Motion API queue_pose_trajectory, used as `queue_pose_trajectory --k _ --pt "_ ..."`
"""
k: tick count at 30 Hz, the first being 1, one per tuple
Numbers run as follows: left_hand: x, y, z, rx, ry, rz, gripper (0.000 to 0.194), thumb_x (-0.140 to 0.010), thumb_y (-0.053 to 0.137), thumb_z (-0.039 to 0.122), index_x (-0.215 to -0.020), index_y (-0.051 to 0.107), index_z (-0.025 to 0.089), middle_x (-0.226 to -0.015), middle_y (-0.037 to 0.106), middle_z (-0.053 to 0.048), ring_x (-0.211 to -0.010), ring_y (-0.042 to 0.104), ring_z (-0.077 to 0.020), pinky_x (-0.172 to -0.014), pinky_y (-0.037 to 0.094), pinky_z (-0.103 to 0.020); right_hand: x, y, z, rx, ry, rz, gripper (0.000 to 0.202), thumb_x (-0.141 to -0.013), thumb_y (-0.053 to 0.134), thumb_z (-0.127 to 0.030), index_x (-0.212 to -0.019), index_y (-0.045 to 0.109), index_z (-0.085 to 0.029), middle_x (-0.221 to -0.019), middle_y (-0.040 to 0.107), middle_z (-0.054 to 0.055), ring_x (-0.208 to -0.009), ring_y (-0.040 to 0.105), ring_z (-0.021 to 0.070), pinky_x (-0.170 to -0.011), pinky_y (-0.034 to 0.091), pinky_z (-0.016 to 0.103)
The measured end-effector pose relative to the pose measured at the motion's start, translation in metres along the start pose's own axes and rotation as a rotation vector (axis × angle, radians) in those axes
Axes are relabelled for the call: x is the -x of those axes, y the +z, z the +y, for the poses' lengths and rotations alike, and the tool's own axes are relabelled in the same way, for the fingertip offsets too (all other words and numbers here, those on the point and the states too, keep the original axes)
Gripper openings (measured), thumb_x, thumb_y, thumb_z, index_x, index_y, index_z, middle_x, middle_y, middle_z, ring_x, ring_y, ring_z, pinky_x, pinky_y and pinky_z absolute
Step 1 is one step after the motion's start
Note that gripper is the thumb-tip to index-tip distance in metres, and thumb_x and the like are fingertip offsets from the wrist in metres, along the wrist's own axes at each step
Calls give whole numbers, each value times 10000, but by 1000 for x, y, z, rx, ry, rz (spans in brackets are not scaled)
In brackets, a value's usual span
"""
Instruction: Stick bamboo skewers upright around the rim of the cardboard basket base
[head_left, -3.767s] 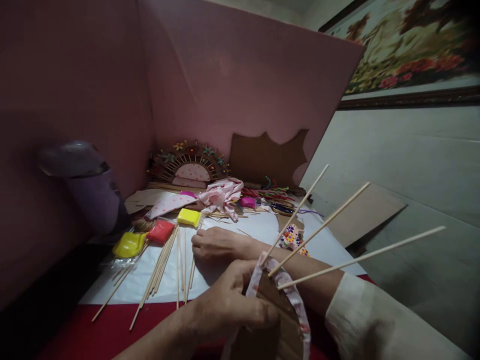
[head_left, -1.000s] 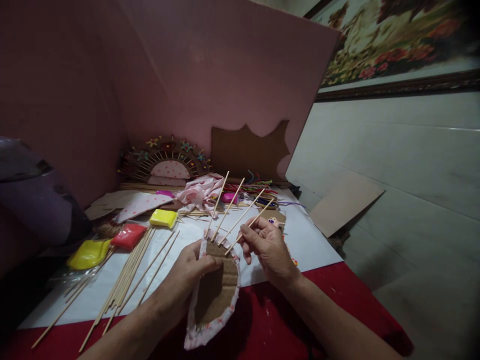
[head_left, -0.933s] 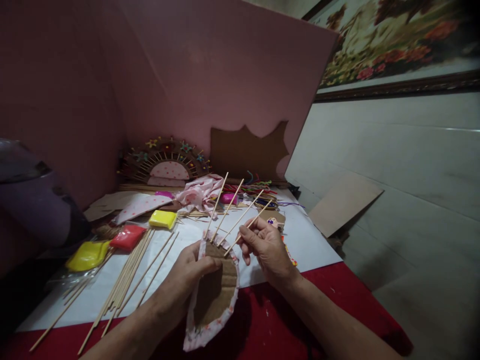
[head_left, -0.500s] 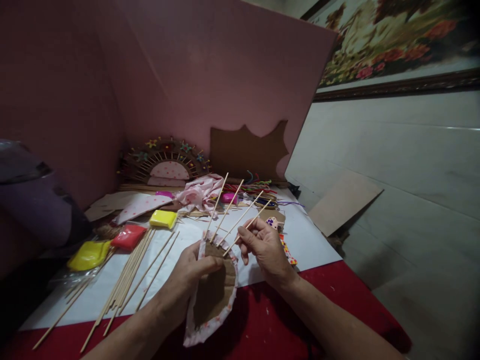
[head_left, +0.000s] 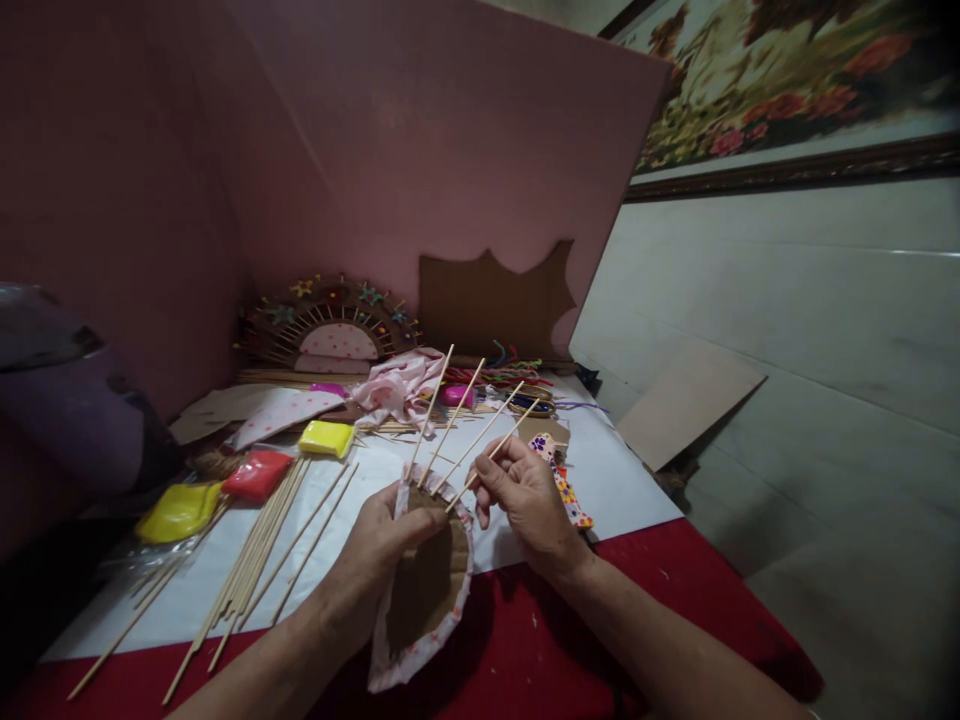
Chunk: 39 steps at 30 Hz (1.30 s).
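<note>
My left hand (head_left: 401,530) grips a half-round cardboard piece (head_left: 431,590) edged with pink spotted cloth, its thumb lying across the brown face. Several thin wooden sticks (head_left: 458,425) fan out from the upper edge of this piece. In my right hand (head_left: 525,500), thumb and fingers pinch the rightmost wooden stick (head_left: 517,422), whose lower end meets the cloth-covered edge near my left thumb. Just behind the right hand lies a flower-patterned cut-out (head_left: 568,495) on the white paper.
Loose sticks (head_left: 251,550), a red clay packet (head_left: 257,474) and yellow clay packets (head_left: 326,438) lie on the white paper (head_left: 630,480) at left. Pink cloth (head_left: 401,385) and a decorated cardboard fan (head_left: 337,320) are farther back. Scissors (head_left: 532,402) lie behind my right hand.
Both hands keep their hold and have barely moved. The cardboard piece and its sticks have shifted very slightly to the left.
</note>
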<state>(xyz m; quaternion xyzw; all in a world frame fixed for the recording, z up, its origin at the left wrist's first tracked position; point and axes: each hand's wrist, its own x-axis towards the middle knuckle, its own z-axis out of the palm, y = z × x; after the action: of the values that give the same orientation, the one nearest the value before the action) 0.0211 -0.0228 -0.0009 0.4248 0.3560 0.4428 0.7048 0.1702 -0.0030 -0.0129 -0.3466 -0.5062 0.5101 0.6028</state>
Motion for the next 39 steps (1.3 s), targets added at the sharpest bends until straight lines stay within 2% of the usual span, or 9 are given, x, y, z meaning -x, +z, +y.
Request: queue_pose_trajectory --k 8,14,22,33,39 --pt "-3 0 2 -17 -32 43 100 -616 626 190 -697 646 134 -593 676 -46 -514 590 -170 -532 423 -260 -1 1 -1 12 -17 6 191 -770 585 -299 -726 452 -170 -591 571 -32 -354 456 52 -324 396 166" --pt "-2 -1 1 66 -25 -47 170 -566 622 132 -734 650 130 -601 687 -56 -511 606 -184 -561 457 -293 -2 0 -1 -14 -16 9 221 -745 610 -321 -720 446 -175 -575 573 -36 -333 446 50 -302 378 160" --pt "-1 -1 2 64 -75 -30 223 -537 631 118 -758 645 136 -592 693 -56 -500 625 -202 -525 475 -300 -3 0 -2 -14 -31 11 218 -749 604 -319 -712 448 -171 -574 569 -40 -332 450 45 -294 371 149" --pt "0 2 2 59 -68 -33 179 -539 654 112 -717 652 131 -579 695 -63 -489 622 -184 -490 467 -258 -3 -1 -3 -6 -32 10 196 -758 590 -304 -714 456 -167 -564 569 -44 -321 451 44 -293 371 149" --pt "3 8 5 66 -48 -9 192 -558 638 108 -748 643 137 -569 690 -50 -480 615 -176 -497 467 -263 -4 -2 -4 -18 -12 38 232 -719 631 -311 -679 456 -164 -546 585 -36 -325 457 51 -281 373 147"
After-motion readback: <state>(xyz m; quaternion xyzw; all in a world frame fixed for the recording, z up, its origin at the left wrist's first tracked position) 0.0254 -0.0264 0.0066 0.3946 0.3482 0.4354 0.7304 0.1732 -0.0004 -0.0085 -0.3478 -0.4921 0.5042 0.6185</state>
